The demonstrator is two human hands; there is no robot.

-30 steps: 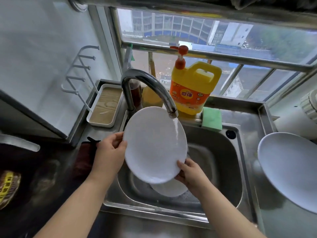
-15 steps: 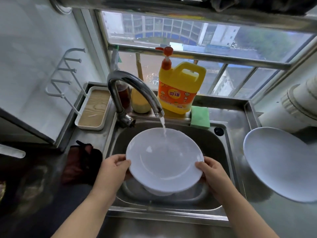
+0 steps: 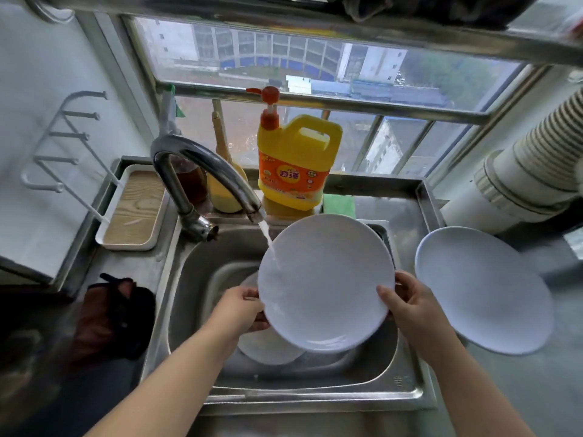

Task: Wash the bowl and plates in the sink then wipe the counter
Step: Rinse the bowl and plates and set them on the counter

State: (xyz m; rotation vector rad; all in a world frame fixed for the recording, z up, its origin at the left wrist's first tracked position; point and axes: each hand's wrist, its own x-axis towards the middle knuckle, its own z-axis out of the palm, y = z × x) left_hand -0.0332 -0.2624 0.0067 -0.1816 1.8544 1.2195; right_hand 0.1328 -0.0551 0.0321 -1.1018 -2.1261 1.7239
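Plate now tilted, further right

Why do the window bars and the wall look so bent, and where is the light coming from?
Head view: the wide-angle lens bows straight lines near the edges, like the metal window bars. Light is soft daylight from the window, so shadows are faint. It glints on the curved steel faucet and the steel sink rim. The round white plate held by the left hand and right hand looks sharp; the dark left corner is murky.

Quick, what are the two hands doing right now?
Left hand: grips the left rim of the round white plate under the tap water.
Right hand: grips the same plate's right rim.
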